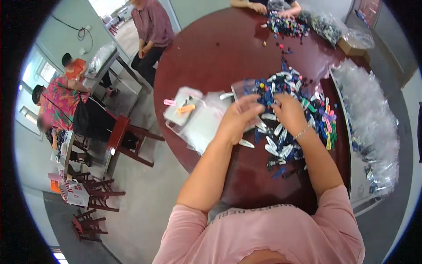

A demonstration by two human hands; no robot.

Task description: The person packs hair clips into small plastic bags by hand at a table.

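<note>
A pile of small hair clips (285,147) in white, dark blue, black, green and purple lies on the dark red round table (198,57). My left hand (241,115) is at the pile's left edge, with its fingers round the edge of a clear plastic bag (239,89). My right hand (290,113) is over the pile, its fingertips pressed together near the bag's opening; what they hold is too small to make out. Left of my left hand lie flat clear bags (204,121), and an orange clip (186,108) and a pink clip (169,102) rest there.
A tray of filled plastic bags (369,127) stands at the right. Across the table, a person's hands (288,12) are at another pile (288,25), near a cardboard box (351,47). Another person (151,26) sits at the table's left; more people and red stools (121,134) are beyond.
</note>
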